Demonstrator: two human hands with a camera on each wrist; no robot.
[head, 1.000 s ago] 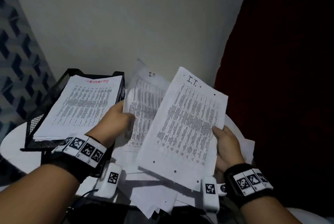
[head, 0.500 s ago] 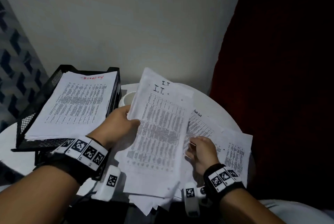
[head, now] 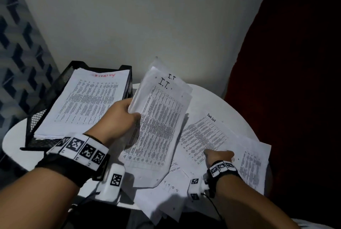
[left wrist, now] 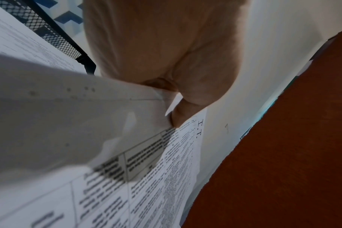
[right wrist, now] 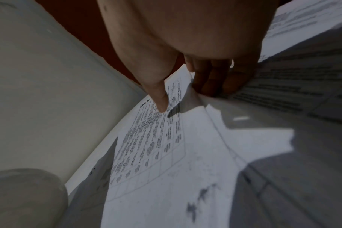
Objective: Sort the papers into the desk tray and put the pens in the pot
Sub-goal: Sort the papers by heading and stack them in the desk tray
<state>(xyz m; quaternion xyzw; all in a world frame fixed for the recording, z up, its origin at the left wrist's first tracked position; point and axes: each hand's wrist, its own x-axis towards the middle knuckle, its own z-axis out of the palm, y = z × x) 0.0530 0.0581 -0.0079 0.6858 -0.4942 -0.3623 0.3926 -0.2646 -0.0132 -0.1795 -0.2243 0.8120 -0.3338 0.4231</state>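
Note:
My left hand (head: 127, 112) grips a stack of printed sheets headed "I.T." (head: 158, 127) by its left edge, tilted up above the table. In the left wrist view the thumb (left wrist: 185, 111) presses on that stack (left wrist: 166, 177). My right hand (head: 219, 154) is down on a sheet headed "Task List" (head: 203, 132) lying on the table. In the right wrist view its thumb (right wrist: 160, 101) lies on top of the sheet (right wrist: 156, 146) and the fingers curl at a raised fold, pinching it. The black mesh desk tray (head: 42, 118) at left holds a paper pile with a red heading (head: 88, 99). No pens or pot are visible.
The small round white table (head: 212, 99) stands against a pale wall. More loose sheets overlap at the front edge (head: 166, 201) and at the right (head: 252, 166). A dark red surface (head: 295, 81) fills the right side. A blue patterned wall is at left.
My right hand laid its I.T. sheet on the stack in my left hand, then dropped to the table and took hold of the Task List sheet. The left hand stayed in place.

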